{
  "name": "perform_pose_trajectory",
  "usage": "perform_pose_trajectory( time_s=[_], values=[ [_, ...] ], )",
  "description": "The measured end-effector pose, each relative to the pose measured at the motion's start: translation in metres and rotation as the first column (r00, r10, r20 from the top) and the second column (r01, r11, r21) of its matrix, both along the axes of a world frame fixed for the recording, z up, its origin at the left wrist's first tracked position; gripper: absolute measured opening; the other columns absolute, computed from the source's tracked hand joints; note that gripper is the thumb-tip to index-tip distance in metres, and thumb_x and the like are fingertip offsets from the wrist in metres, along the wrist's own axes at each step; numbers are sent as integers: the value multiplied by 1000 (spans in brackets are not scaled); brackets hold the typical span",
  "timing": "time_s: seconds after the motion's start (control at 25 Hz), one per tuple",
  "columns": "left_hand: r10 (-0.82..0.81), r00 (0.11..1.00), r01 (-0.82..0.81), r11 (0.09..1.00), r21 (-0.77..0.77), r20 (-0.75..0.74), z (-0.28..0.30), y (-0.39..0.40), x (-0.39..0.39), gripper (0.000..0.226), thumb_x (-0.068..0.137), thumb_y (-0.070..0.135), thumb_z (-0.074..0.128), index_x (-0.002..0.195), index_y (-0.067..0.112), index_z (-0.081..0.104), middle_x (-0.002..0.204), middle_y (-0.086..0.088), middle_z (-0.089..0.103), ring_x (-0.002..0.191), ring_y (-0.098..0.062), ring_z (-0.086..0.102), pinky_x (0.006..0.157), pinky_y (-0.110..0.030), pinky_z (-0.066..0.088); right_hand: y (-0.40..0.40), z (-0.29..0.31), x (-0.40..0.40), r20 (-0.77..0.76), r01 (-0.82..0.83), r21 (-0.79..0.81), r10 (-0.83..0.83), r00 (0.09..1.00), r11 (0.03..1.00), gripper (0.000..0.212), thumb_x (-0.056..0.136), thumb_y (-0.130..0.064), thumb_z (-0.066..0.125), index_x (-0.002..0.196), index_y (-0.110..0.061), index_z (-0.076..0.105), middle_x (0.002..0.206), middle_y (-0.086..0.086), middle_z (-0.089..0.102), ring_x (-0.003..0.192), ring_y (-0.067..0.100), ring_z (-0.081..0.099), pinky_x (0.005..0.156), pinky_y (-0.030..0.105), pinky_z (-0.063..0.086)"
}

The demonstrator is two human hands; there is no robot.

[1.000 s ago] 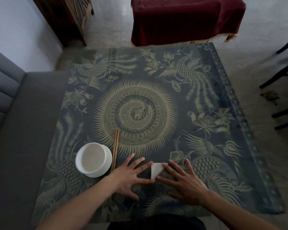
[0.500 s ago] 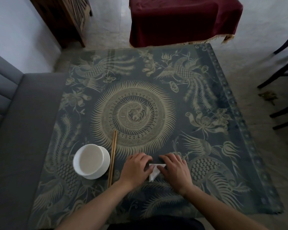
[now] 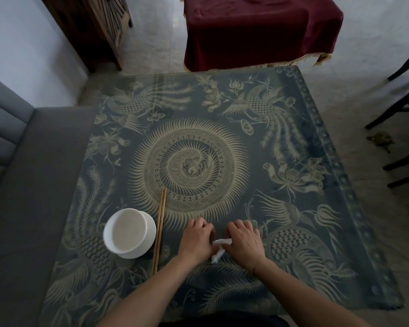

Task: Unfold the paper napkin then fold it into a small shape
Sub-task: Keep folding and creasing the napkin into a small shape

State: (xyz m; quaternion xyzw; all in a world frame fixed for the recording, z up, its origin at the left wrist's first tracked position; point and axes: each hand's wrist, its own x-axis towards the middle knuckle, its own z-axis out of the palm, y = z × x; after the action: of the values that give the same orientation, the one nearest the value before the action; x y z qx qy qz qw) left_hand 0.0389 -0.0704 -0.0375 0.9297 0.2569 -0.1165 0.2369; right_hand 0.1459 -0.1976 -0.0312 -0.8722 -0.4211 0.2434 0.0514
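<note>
Two bare hands rest close together near the front edge of a table, seen from above. The left hand is curled, knuckles up, its fingers bent under and pressing on the left part of a small white napkin. The right hand is curled the same way, just beside the left, its fingers closed over the napkin's upper right part. Only a small folded scrap of the napkin shows in the gap between the two hands: a short band across the top and a narrow point reaching down toward the viewer. How tightly either hand pinches the paper cannot be told, since the fingertips are hidden. Both forearms run in from the bottom of the frame.

The napkin lies on a dark blue-grey cloth printed with pale birds, flowers and a large round sunburst in the middle. The cloth covers the whole tabletop.

To the left of the left hand, a pair of wooden chopsticks lies side by side, pointing away from the viewer. Just left of the chopsticks stands a white bowl, its rim close to them.

Further left is a grey sofa against the table's side. Beyond the table, a dark red cloth drapes over another piece of furniture, and a wooden cabinet stands at the upper left. Dark chair legs show at the right edge.
</note>
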Motion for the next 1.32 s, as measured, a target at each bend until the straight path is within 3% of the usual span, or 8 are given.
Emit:
perform_pose_trajectory(
  time_s=[0.24, 0.44, 0.56, 0.68, 0.92, 1.04, 1.2, 1.32],
  values=[
    [40, 998, -35, 993, -111, 40, 5, 0, 3, 19, 81, 28, 65, 83, 28, 46, 86, 9, 51, 92, -21, 48, 72, -32, 37, -3, 0, 2, -60, -50, 4, 51, 997, 999, 19, 89, -45, 51, 97, -28, 53, 105, -4, 56, 109, 22, 45, 86, 40, 38],
    [67, 997, -57, 959, -278, 26, 6, 11, 0, 18, 82, 32, 68, 99, 26, 64, 99, 6, 65, 95, -15, 52, 76, -29, 43, 1, 8, 9, -266, 46, 38, -34, 963, 998, 10, 83, -35, 60, 86, -26, 57, 91, -2, 66, 90, 21, 60, 73, 34, 45],
    [178, 984, -146, 867, -476, 23, 11, 21, -4, 4, 86, 29, 70, 87, 27, 67, 88, 8, 67, 85, -10, 62, 76, -29, 51, 5, 12, 15, -425, 215, 52, -173, 888, 975, 12, 79, -29, 71, 83, -21, 63, 82, -2, 66, 78, 16, 63, 71, 33, 51],
    [281, 960, -215, 771, -599, 17, 19, 27, -7, 2, 89, 27, 69, 89, 25, 68, 89, 6, 70, 85, -11, 66, 76, -30, 53, 9, 15, 14, -552, 299, 48, -224, 803, 953, 14, 79, -27, 76, 81, -23, 63, 76, -7, 63, 69, 7, 58, 67, 27, 49],
    [91, 995, -62, 883, -465, 40, 33, 43, -20, 26, 88, 46, 67, 100, 23, 72, 95, 7, 71, 86, -4, 63, 72, -15, 46, 30, 25, 8, -583, 254, 66, -169, 795, 965, 16, 83, -42, 73, 87, -28, 67, 83, -6, 70, 71, 3, 61, 60, 15, 47],
    [93, 995, -62, 887, -458, 45, 37, 55, -25, 26, 87, 43, 70, 101, 22, 73, 97, 4, 73, 88, -6, 65, 78, -21, 49, 42, 27, 7, -586, 209, 60, -135, 799, 976, 20, 83, -43, 73, 87, -24, 70, 82, -5, 70, 72, 4, 61, 64, 18, 48],
    [308, 950, -251, 847, -469, 47, 39, 63, -33, 18, 82, 35, 73, 99, 33, 68, 92, 13, 69, 89, -6, 65, 80, -23, 52, 55, 24, -1, -607, 289, 57, -197, 770, 956, 15, 83, -36, 76, 79, -23, 70, 74, -6, 68, 68, 6, 59, 65, 24, 49],
    [612, 788, -453, 649, -610, 65, 36, 56, -41, 40, 82, 23, 77, 115, 34, 57, 100, 5, 67, 93, -10, 64, 82, -23, 50, 62, 22, -10, -691, 526, 51, -350, 632, 849, 11, 82, -24, 78, 81, -15, 72, 75, 3, 71, 66, 13, 61, 67, 32, 52]
  ],
)
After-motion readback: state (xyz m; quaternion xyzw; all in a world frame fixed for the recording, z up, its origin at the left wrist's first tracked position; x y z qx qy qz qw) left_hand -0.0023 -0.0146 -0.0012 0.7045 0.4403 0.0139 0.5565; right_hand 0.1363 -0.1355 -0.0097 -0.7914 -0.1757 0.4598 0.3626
